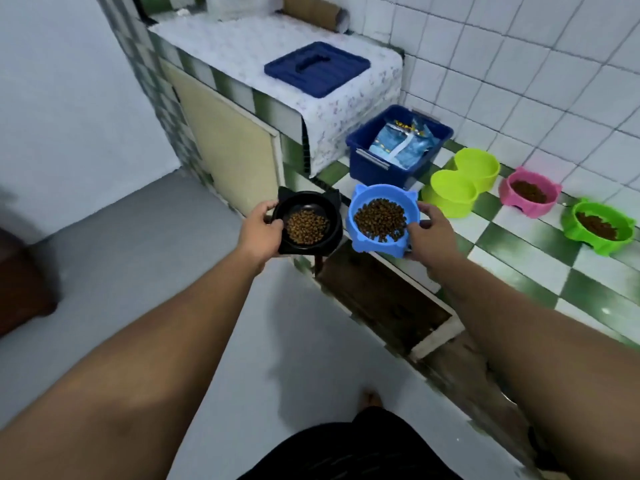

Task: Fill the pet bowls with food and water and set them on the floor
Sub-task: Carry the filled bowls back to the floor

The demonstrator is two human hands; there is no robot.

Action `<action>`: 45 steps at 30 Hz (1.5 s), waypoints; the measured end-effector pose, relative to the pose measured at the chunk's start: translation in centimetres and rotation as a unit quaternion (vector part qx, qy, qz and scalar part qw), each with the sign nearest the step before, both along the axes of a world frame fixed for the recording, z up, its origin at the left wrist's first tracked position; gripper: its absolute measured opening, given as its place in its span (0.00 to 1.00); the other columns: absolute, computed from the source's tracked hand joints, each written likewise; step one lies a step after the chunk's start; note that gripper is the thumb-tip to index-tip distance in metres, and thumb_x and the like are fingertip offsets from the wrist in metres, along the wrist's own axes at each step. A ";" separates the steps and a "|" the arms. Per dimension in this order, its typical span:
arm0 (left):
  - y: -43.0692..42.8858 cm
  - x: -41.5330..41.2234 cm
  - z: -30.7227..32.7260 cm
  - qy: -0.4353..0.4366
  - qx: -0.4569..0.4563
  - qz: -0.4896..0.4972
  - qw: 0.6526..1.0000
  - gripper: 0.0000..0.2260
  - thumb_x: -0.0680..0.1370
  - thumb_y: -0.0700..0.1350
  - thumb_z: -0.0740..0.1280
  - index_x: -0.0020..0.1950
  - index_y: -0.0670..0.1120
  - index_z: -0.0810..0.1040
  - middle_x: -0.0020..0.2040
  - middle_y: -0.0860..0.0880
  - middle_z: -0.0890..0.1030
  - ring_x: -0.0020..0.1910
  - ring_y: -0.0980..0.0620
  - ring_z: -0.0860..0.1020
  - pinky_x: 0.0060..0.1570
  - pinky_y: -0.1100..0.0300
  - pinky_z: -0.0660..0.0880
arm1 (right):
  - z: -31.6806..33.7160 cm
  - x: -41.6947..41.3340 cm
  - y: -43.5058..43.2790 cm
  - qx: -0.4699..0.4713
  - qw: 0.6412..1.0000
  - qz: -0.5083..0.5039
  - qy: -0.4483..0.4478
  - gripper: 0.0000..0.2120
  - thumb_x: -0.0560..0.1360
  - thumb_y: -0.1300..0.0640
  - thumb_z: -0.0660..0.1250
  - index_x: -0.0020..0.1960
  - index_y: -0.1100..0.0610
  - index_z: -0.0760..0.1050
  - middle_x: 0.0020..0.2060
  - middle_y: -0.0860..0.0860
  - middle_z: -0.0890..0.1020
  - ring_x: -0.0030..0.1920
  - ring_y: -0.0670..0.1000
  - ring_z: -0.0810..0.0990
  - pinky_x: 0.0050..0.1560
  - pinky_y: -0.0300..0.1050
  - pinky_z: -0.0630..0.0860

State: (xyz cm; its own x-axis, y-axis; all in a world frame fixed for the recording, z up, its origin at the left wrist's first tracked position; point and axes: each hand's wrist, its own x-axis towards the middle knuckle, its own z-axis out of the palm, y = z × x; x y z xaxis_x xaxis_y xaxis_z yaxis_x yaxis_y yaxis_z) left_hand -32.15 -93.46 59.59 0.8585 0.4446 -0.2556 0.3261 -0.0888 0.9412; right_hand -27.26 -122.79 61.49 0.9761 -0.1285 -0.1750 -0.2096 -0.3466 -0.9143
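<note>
Here, black bowl (311, 197) w/ kibble is gripped at its left rim by the left hand (261, 225), blue bowl (377, 190) w/ kibble at its right rim by the right hand (431, 235). Fingers (429, 213) are curled round both rims. Both are held at the tabletop (519, 258) edge, off the floor (138, 254).

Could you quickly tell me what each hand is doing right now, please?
Left hand: grips the black bowl of kibble by its rim.
Right hand: grips the blue bowl of kibble by its rim.

bowls (304, 199) (367, 195) (450, 199) (509, 199) (579, 234) 5 | bin (374, 164) 1 | lid (317, 69) 1 | food bag (401, 142) 1
</note>
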 end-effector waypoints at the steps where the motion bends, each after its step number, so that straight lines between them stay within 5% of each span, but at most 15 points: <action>1: 1.6 -0.4 -0.1 0.003 -0.006 0.019 1.000 0.18 0.82 0.38 0.61 0.69 0.54 0.75 0.57 0.46 0.80 0.49 0.44 0.83 0.37 0.48 0.85 | -0.1 0.5 1.9 -0.005 1.000 0.019 -0.004 0.21 0.79 0.61 0.64 0.71 0.50 0.71 0.53 0.60 0.80 0.45 0.56 0.83 0.37 0.55 0.84; 8: 12.7 -2.4 -1.4 0.022 -0.012 0.129 0.991 0.18 0.83 0.37 0.60 0.70 0.53 0.73 0.60 0.44 0.79 0.50 0.43 0.83 0.36 0.47 0.84 | -2.0 5.6 15.4 0.033 0.987 0.147 0.050 0.21 0.79 0.63 0.63 0.71 0.50 0.70 0.58 0.56 0.80 0.54 0.57 0.82 0.46 0.62 0.84; 16: 24.1 0.0 -3.0 0.026 -0.020 0.270 0.962 0.18 0.83 0.35 0.59 0.69 0.51 0.73 0.60 0.42 0.79 0.51 0.42 0.82 0.30 0.53 0.82 | -4.2 15.6 31.3 0.063 0.959 0.262 0.084 0.21 0.78 0.66 0.62 0.69 0.52 0.71 0.57 0.61 0.80 0.56 0.63 0.82 0.48 0.69 0.81; 23: 32.9 4.3 -3.6 0.015 -0.039 0.355 0.934 0.19 0.82 0.34 0.58 0.69 0.51 0.74 0.60 0.42 0.79 0.53 0.40 0.81 0.32 0.51 0.83 | -4.8 22.8 43.5 0.028 0.943 0.321 0.083 0.19 0.78 0.65 0.63 0.64 0.47 0.73 0.51 0.55 0.82 0.52 0.60 0.84 0.51 0.68 0.81; 29: 43.5 8.7 -5.2 -0.003 -0.053 0.392 0.918 0.17 0.82 0.34 0.61 0.62 0.54 0.72 0.53 0.49 0.78 0.49 0.47 0.81 0.28 0.55 0.81 | -6.4 28.9 55.9 -0.011 0.936 0.344 0.069 0.21 0.78 0.64 0.63 0.67 0.48 0.71 0.52 0.59 0.82 0.51 0.61 0.84 0.50 0.68 0.81; 40: 67.6 15.9 -8.8 0.052 -0.052 0.403 0.912 0.14 0.83 0.35 0.60 0.64 0.52 0.74 0.59 0.44 0.79 0.55 0.41 0.80 0.45 0.35 0.83 | -9.1 36.6 78.6 -0.004 0.939 0.325 0.117 0.20 0.78 0.64 0.63 0.65 0.46 0.72 0.55 0.55 0.81 0.54 0.59 0.83 0.51 0.65 0.82; 45: 76.2 21.3 -10.2 0.074 -0.057 0.418 0.904 0.15 0.83 0.35 0.60 0.63 0.53 0.74 0.54 0.51 0.79 0.52 0.46 0.81 0.41 0.44 0.84 | -10.9 41.7 88.0 -0.020 0.935 0.327 0.133 0.21 0.78 0.65 0.63 0.68 0.49 0.71 0.58 0.56 0.80 0.55 0.60 0.83 0.47 0.67 0.82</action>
